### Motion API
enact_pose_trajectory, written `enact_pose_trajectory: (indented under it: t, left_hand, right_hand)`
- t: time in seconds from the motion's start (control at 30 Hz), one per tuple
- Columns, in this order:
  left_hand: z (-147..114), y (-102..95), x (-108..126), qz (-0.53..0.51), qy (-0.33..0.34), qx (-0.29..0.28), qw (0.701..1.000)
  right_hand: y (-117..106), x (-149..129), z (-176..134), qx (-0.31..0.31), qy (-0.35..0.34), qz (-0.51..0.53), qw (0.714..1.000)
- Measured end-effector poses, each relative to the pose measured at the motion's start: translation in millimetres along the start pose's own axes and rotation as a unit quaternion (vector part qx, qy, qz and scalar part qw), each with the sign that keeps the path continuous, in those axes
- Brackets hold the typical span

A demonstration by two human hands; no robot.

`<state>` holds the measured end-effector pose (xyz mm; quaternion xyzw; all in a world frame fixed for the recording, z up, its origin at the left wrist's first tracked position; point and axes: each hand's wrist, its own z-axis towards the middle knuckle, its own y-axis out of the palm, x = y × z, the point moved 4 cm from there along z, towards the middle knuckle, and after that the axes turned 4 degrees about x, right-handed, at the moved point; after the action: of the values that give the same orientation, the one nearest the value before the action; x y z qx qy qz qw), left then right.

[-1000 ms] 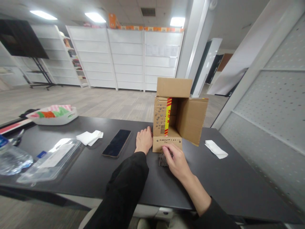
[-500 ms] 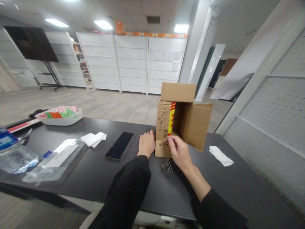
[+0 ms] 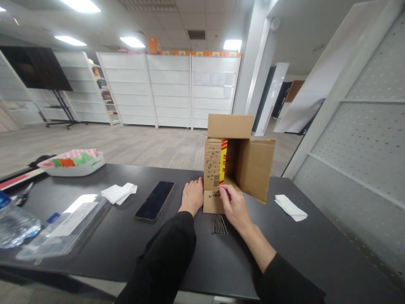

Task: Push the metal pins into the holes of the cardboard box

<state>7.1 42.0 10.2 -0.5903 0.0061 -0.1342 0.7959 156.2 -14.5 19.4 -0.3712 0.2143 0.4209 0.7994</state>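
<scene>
A cardboard box (image 3: 211, 164) stands on the dark table with its open side towards me and its flaps spread. Several grey nail heads dot its left front flap, beside a yellow and red tape strip. A row of small dark holes marks the lower flap (image 3: 211, 204). My right hand (image 3: 234, 207) pinches a nail, barely visible at the fingertips, in front of that lower part. Against the box's left side rests my left hand (image 3: 192, 196), palm down with fingers stretched forward. Several loose nails (image 3: 219, 224) lie fanned out on the table below the box.
Left of my hands are a phone (image 3: 155, 201), white tissues (image 3: 118, 193), a clear plastic case (image 3: 68, 228), a water bottle (image 3: 15, 223) and a white basket (image 3: 72, 166) with colourful cloth. Another folded tissue (image 3: 291, 207) lies at right, near a perforated panel (image 3: 373, 126).
My view has tilted up and turned slightly, so everything on the table sits a little lower and further left. Both hands keep nearly the same places at the box.
</scene>
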Motion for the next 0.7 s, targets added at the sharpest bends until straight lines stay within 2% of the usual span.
enact_pose_trajectory:
  t: [0.3,0.47,0.7]
  left_hand:
    - [2.6,1.4,-3.1,-0.016,-0.002,0.007,1.0]
    - [2.6,-3.4,-3.2,-0.032,-0.005,-0.005,0.999]
    - [3.2,-1.9,-4.1,-0.038,0.004,0.015,0.999]
  right_hand:
    - [0.2,-8.8,1.2,-0.013,-0.044,-0.007,0.999]
    - [-0.8,-17.5,-0.1,-0.044,-0.079,-0.036,0.995]
    - [3.3,-16.4,-1.8,-0.054,-0.093,-0.09,0.99]
